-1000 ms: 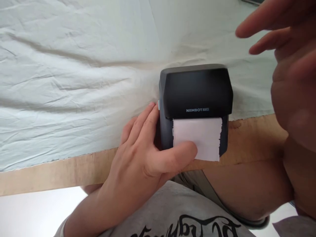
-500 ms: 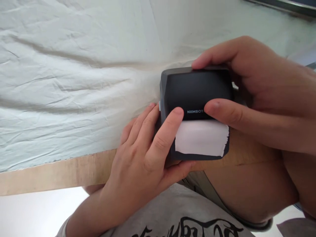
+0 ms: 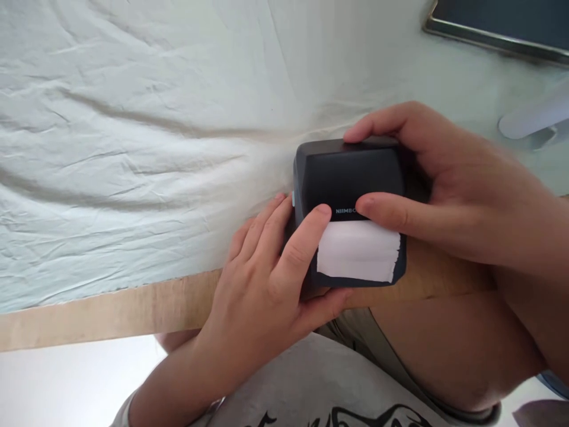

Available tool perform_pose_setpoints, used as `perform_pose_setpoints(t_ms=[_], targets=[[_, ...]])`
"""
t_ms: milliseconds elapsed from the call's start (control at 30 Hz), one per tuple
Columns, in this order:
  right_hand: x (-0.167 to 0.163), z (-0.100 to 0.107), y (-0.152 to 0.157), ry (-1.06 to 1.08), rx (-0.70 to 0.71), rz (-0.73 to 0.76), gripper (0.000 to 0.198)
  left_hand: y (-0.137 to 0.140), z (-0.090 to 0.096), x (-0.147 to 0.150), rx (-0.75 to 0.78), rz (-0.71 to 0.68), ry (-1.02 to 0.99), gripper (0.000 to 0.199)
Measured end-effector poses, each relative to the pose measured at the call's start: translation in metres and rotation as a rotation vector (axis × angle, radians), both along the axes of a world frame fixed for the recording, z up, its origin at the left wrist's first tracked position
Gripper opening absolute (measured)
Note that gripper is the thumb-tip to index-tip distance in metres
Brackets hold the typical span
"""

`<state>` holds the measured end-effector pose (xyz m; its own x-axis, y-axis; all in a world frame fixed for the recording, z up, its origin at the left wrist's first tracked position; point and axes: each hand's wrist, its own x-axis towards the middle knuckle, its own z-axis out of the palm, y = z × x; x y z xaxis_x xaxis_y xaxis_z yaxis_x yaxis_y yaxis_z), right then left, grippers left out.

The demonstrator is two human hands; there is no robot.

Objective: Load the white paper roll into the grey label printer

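Between my two hands is a black label printer [image 3: 351, 178] marked "NIIMBO…", the rest of the lettering covered by my right thumb. White label paper [image 3: 358, 252] with a ragged right edge lies over its near face. My left hand [image 3: 262, 279] grips the printer's left side, index fingertip at the lettering and thumb beneath the near end. From the right, my right hand [image 3: 448, 178] clasps it, thumb on the top beside the lettering and index finger on the far edge. The printer's underside is hidden.
A wrinkled pale cloth [image 3: 155, 178] covers the table, whose wooden edge [image 3: 111, 314] runs in front of me. At the far right are a dark flat device with a metallic rim [image 3: 498, 37] and a white roll [image 3: 533, 112]. My legs [image 3: 444, 338] are below the edge.
My view has shifted, bringing more of the dark device and the white roll into sight. The printer appears slightly lower and more tilted, with both hands still on it.
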<state>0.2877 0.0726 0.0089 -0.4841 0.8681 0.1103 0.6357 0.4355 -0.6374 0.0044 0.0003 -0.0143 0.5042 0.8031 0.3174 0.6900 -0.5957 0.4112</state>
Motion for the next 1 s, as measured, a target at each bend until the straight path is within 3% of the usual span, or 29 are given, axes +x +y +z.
perform_pose_setpoints(t_ms=[200,400,567,767,1000], targets=[[0.0,-0.024,-0.001,-0.009,-0.009,-0.098,0.075,0.0,0.002,0.001,-0.024,0.004,0.01,0.076],[0.007,-0.052,0.006,-0.016,-0.002,-0.109,0.075,-0.002,0.004,0.0,-0.051,0.018,-0.011,0.083],[0.008,-0.067,0.006,-0.018,-0.001,-0.115,0.075,-0.004,0.006,0.0,-0.038,0.059,-0.053,0.07],[0.008,-0.068,0.009,-0.025,-0.001,-0.104,0.075,-0.003,0.008,0.003,0.003,0.054,-0.036,0.069],[0.01,-0.057,0.006,-0.033,0.003,-0.107,0.075,-0.002,0.002,0.005,-0.055,0.112,0.015,0.087]])
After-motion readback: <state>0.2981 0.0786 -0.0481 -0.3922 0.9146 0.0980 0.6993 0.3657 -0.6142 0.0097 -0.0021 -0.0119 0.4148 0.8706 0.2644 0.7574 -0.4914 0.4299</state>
